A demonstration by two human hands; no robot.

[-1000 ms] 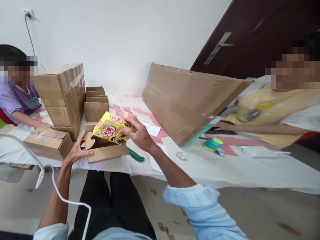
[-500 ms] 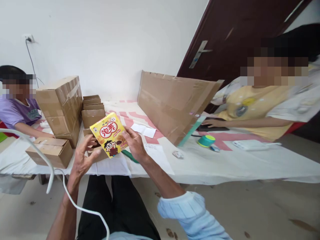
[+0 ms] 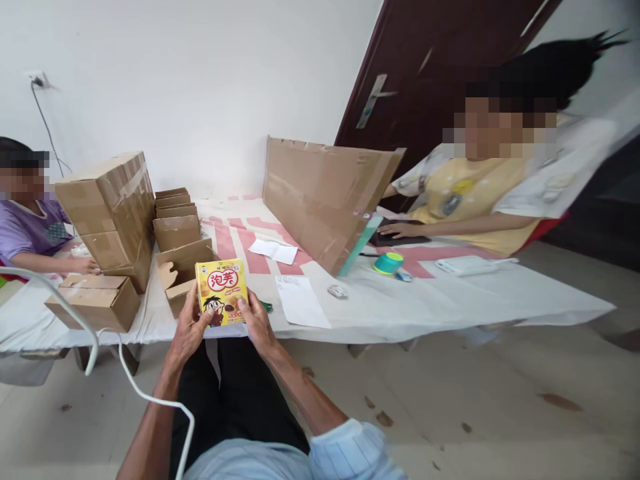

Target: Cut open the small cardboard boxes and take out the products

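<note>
A yellow snack box (image 3: 221, 293) with red lettering and a cartoon figure is held upright, its front facing me. My left hand (image 3: 191, 327) grips its left edge, thumb on the front. On the opposite edge my right hand (image 3: 257, 321) is closed, with its thumb on the front too. Just behind the snack box stands an open cardboard box (image 3: 183, 267), partly covered by it. A bit of a green thing (image 3: 267, 307) shows beside my right hand; the rest is hidden.
Stacked cartons (image 3: 113, 213) and a small carton (image 3: 95, 300) stand left, open boxes (image 3: 175, 213) behind. A cardboard panel (image 3: 325, 200) divides the table. Papers (image 3: 300, 300), a teal round object (image 3: 389, 263) and a white power strip (image 3: 465, 265) lie rightward. Two people sit at the table.
The snack box has come lower and turned from tilted to nearly upright. My left hand, which was loosely at its side, now grips it. The view has shifted right.
</note>
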